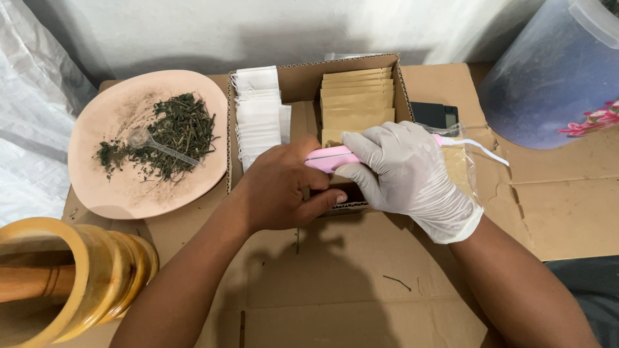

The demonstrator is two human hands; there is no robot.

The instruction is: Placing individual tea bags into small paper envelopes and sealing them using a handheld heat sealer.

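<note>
both hands [284, 187] [406, 174] gripped the pink sealer [332, 157] over a brown pouch [459, 164] at the box [303, 80] front; sealed pouches were stacked beyond, herbs [174, 132] left on the plate [116, 193].

Bare cardboard [361, 303] lies open near the body; plate [129, 187], box [303, 80] and jug [548, 84] block beyond.

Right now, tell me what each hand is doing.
Left hand: bare, closed on the near end of the pink handheld tool.
Right hand: gloved, closed over the same pink tool, above the cardboard box.
</note>
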